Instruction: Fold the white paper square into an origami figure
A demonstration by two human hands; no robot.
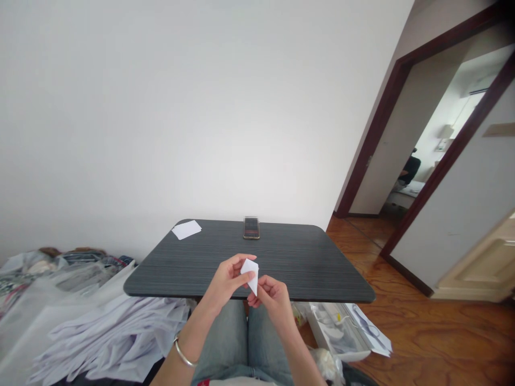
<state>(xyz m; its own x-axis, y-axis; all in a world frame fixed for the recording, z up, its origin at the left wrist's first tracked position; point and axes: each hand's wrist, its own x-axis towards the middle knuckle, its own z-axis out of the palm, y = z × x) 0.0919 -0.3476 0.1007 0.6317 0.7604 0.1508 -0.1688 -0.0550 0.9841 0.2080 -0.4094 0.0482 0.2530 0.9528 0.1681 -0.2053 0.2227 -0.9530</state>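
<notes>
A small piece of folded white paper (251,269), kite-shaped with its point downward, is held up over the near edge of the dark table (298,262). My left hand (231,276) pinches it from the left, thumb across its front and fingers behind. At the lower tip, my right hand (270,295) has its thumb and fingers closed on the paper. A few sheets of white paper (187,230) lie at the table's far left corner. Near the back edge, a phone (251,228) stands by the wall.
Crumpled white cloth (116,332) and bagged clothes (60,273) are heaped left of the table. Below its right side, an open white box (338,329) with odds and ends sits on the wooden floor (410,332). A doorway (396,69) opens at the right.
</notes>
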